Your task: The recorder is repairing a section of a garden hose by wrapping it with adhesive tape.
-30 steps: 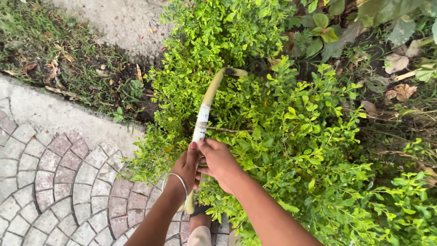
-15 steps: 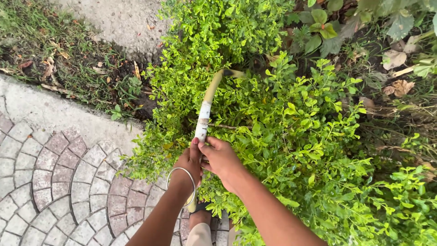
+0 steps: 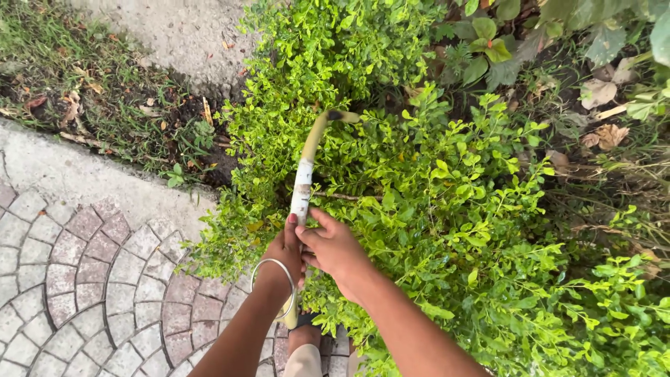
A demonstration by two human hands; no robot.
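- Hands meet on a long pale-yellow tool (image 3: 305, 183) at the near edge of a leafy green bush (image 3: 447, 209); the left hand (image 3: 283, 251), a silver bangle (image 3: 278, 283) on its wrist, closes around the shaft from the left, and the right hand (image 3: 336, 248) grips it from the right, the two hands touching.
- Tool's long axis runs near to far, leaning slightly right: its near end shows just below the left wrist, over the curved paving stones (image 3: 84, 279), and its dark-tipped far end (image 3: 335, 115) lies deep in the foliage.
- Working end lies straight ahead of both hands, well beyond them; neither hand is clearly nearer to it.
- Concrete kerb (image 3: 84, 174) and a strip of soil and grass (image 3: 118, 98) lie to the left of the bush; dry leaves (image 3: 607, 132) are scattered at far right.
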